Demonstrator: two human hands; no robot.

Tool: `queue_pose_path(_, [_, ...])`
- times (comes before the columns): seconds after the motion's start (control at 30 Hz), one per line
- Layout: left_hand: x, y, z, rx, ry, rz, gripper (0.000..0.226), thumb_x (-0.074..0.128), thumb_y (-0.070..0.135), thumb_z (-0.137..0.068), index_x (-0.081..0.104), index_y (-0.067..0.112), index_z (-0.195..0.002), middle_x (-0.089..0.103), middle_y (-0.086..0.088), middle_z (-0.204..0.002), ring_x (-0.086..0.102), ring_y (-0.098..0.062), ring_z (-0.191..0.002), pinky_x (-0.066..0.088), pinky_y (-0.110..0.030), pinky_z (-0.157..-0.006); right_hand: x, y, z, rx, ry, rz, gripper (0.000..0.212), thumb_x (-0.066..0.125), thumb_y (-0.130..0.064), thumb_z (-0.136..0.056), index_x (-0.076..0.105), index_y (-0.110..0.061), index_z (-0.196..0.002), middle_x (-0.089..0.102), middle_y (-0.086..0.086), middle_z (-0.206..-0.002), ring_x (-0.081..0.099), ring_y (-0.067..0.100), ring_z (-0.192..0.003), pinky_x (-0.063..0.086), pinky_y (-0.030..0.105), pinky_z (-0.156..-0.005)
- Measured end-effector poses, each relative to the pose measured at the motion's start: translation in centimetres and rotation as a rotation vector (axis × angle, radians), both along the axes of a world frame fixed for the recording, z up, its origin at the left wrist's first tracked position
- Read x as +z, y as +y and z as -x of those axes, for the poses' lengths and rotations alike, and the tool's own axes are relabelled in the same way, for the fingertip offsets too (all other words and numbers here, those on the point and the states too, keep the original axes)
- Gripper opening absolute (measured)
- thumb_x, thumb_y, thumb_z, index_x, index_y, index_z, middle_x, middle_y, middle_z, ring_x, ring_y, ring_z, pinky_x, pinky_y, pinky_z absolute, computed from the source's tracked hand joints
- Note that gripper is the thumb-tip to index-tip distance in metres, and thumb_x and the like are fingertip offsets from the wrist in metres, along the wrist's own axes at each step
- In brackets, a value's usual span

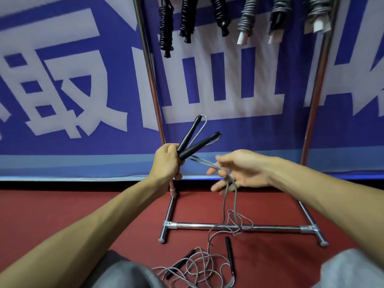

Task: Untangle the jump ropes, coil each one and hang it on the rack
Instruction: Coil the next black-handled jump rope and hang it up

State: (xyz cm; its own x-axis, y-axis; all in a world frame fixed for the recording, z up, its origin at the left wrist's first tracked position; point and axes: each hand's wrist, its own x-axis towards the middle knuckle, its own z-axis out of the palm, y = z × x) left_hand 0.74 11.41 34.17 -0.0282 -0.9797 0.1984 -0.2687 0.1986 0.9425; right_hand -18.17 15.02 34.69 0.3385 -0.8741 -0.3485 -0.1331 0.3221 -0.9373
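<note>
A blue banner (62,80) is hanging behind the red floor (104,215), where a chrome rack (207,226) is standing with coiled ropes (187,19) dangling up top. The left hand (166,161) is curling its fingers round two black handles (193,140). The right hand (243,169) is spreading its fingers loosely, the grey cord (225,200) draping over them. A tangled rope (197,267) is lying on the floor.

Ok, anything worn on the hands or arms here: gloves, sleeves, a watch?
No. The left hand and right hand are bare, with no gloves, and no ring shows. The left forearm and right forearm are bare up to the frame's edge: no sleeve, watch or band in view. The only clothing visible is grey fabric over the knees.
</note>
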Motion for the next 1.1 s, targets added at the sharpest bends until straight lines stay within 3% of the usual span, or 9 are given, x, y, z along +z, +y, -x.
queue_pose_path(0.17, [-2.0, -0.7, -0.7, -0.007, -0.622, 0.012, 0.021, 0.031, 0.018, -0.097, 0.049, 0.011, -0.091, 0.056, -0.01, -0.08, 0.046, -0.029, -0.066, 0.04, -0.034, -0.06, 0.3, 1.5, -0.8, 0.235, 0.61, 0.485, 0.004, 0.06, -0.009, -0.092, 0.062, -0.008, -0.095, 0.061, 0.01, -0.069, 0.063, 0.015, -0.055, 0.05, 0.029, -0.06])
queue_pose_path(0.3, [-2.0, 0.3, 0.1, -0.224, -0.859, 0.011, 0.039, 0.034, 0.034, -0.104, 0.041, 0.012, -0.072, 0.052, -0.009, -0.07, 0.045, -0.028, -0.061, 0.036, -0.034, -0.055, 0.8, 1.1, 1.0, 0.106, 0.88, 0.836, 0.007, 0.066, -0.021, -0.089, 0.073, -0.018, -0.088, 0.062, -0.012, -0.06, 0.056, -0.006, -0.053, 0.042, 0.013, -0.058])
queue_pose_path(0.43, [-1.3, 1.7, 0.8, -0.451, -0.958, 0.071, 0.042, 0.041, 0.059, -0.095, 0.046, 0.022, -0.076, 0.049, 0.002, -0.068, 0.045, -0.015, -0.06, 0.036, -0.03, -0.058, 0.8, 0.7, 2.4, 0.009, 0.869, 0.943, 0.01, 0.068, -0.021, -0.088, 0.076, -0.017, -0.092, 0.058, -0.014, -0.072, 0.054, -0.008, -0.069, 0.039, 0.008, -0.065])
queue_pose_path(0.53, [-0.8, 2.4, 1.2, -0.513, -0.994, 0.159, 0.053, 0.057, 0.069, -0.079, 0.049, 0.017, -0.086, 0.046, 0.003, -0.064, 0.042, -0.015, -0.059, 0.034, -0.03, -0.057, 0.8, 0.9, 3.1, 0.004, 0.876, 0.902, 0.01, 0.065, -0.028, -0.091, 0.072, -0.022, -0.087, 0.058, -0.011, -0.074, 0.053, -0.001, -0.072, 0.04, 0.016, -0.065])
queue_pose_path(0.73, [-0.6, 2.4, 0.9, -0.527, -0.973, 0.344, 0.044, 0.068, 0.06, -0.079, 0.054, 0.019, -0.089, 0.053, 0.003, -0.069, 0.048, -0.012, -0.061, 0.037, -0.025, -0.057, 0.4, 1.4, 3.4, 0.067, 0.703, 0.686, 0.031, 0.052, -0.028, -0.1, 0.052, -0.024, -0.068, 0.045, -0.013, -0.053, 0.037, 0.005, -0.05, 0.033, 0.018, -0.052])
queue_pose_path(0.8, [-0.8, 2.1, 1.1, -0.521, -0.949, 0.381, 0.04, 0.062, 0.059, -0.081, 0.056, 0.02, -0.089, 0.051, 0.006, -0.078, 0.05, -0.01, -0.07, 0.04, -0.026, -0.063, 0.5, 1.4, 3.6, -0.007, 0.596, 0.637, 0.031, 0.052, -0.026, -0.1, 0.052, -0.021, -0.07, 0.046, -0.013, -0.05, 0.042, 0.004, -0.044, 0.035, 0.016, -0.047])
queue_pose_path(0.9, [-0.1, 2.2, 1.9, -0.492, -0.872, 0.4, 0.023, 0.063, 0.036, -0.085, 0.043, 0.031, -0.073, 0.047, 0.014, -0.065, 0.045, -0.004, -0.062, 0.031, -0.021, -0.057, 0.9, 1.4, 3.6, -0.101, 0.415, 0.561, 0.027, 0.054, -0.026, -0.099, 0.054, -0.014, -0.074, 0.053, -0.001, -0.053, 0.059, 0.024, -0.044, 0.038, 0.021, -0.041])
queue_pose_path(1.03, [0.9, 2.2, 2.5, -0.524, -0.726, 0.232, 0.007, 0.052, 0.029, -0.077, 0.05, 0.023, -0.074, 0.042, 0.01, -0.059, 0.035, -0.007, -0.053, 0.031, -0.023, -0.054, 1.7, 1.5, 4.5, -0.143, 0.274, 0.474, 0.038, 0.053, -0.041, -0.097, 0.063, -0.008, -0.081, 0.06, 0.005, -0.058, 0.058, 0.022, -0.051, 0.043, 0.028, -0.054])
queue_pose_path(1.1, [1.0, 1.9, 2.4, -0.578, -0.588, 0.14, 0.026, 0.047, 0.026, -0.073, 0.057, 0.009, -0.088, 0.04, 0.005, -0.064, 0.033, -0.012, -0.057, 0.031, -0.027, -0.056, 1.9, 1.5, 5.2, -0.143, 0.065, 0.375, 0.053, 0.039, -0.049, -0.099, 0.068, -0.006, -0.088, 0.063, 0.01, -0.071, 0.06, 0.02, -0.062, 0.043, 0.028, -0.062])
